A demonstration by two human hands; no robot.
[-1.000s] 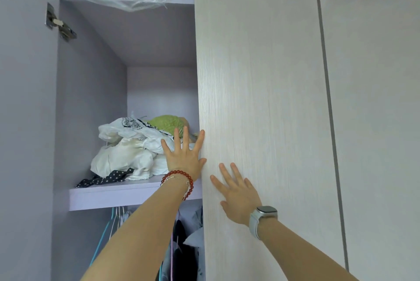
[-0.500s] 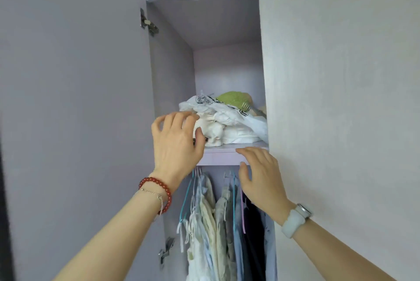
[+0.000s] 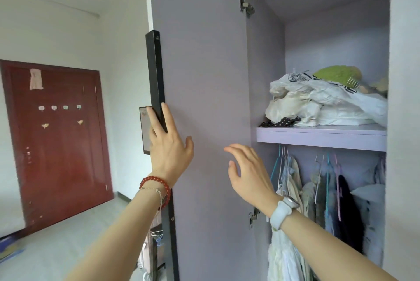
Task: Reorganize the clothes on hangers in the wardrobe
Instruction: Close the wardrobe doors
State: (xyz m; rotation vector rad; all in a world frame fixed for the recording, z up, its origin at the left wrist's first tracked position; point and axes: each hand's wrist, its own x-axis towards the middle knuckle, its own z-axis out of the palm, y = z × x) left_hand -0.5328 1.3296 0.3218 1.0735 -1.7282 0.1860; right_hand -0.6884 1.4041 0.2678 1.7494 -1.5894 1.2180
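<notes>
Head view. The wardrobe door (image 3: 204, 99) stands swung open at 12 o'clock, its lilac inner face toward the camera and a black edge strip (image 3: 155, 80) running down its free edge. A red room door (image 3: 56, 139) occupies the 9 o'clock area. Inside the wardrobe, a shelf (image 3: 320, 137) at 3 o'clock carries a heap of white fabric (image 3: 318, 103) with a green item (image 3: 337, 74) behind it. Two metal hinges are visible on the hinge side of the door, one high and one low.

The clothes on hangers (image 3: 318, 189) hang below the shelf at 4 o'clock, to the right of both hands and apart from them; the right forearm crosses in front of the lowest pale garments.

The left hand (image 3: 169, 151), with a red bead bracelet (image 3: 156, 187) at the wrist, has its fingers (image 3: 167, 119) straight and together, lying against the black edge strip. The right hand (image 3: 250, 176), with a white watch (image 3: 283, 210) at the wrist, holds nothing; its fingers are loosely spread and slightly bent, near the inner face of the door.
</notes>
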